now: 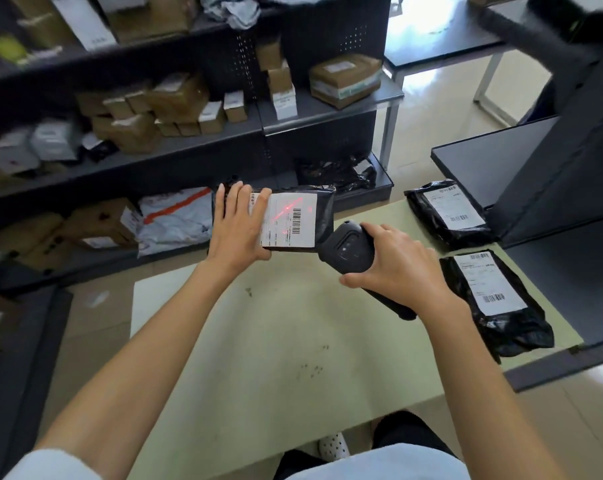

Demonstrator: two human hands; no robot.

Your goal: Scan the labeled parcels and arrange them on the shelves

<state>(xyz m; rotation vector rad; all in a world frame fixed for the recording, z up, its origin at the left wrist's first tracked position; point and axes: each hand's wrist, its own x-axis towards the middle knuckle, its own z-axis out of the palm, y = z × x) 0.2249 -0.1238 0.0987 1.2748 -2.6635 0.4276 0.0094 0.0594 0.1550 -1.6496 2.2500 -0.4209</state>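
My left hand [237, 226] grips a black plastic parcel [322, 216] by its left end and holds it above the far edge of the pale green table [275, 341]. Its white label faces up, with a red scan line across it beside the barcode. My right hand [397, 268] holds a black barcode scanner [348, 247], whose head points at that label from the right. Two more black labeled parcels lie on the table at the right, one at the far corner [449, 213] and one nearer [494, 299].
Dark metal shelves [175, 147] stand beyond the table, stacked with cardboard boxes, white mailers and black bags. A dark shelf unit [552, 202] rises at the table's right edge. Another low dark shelf runs along the left.
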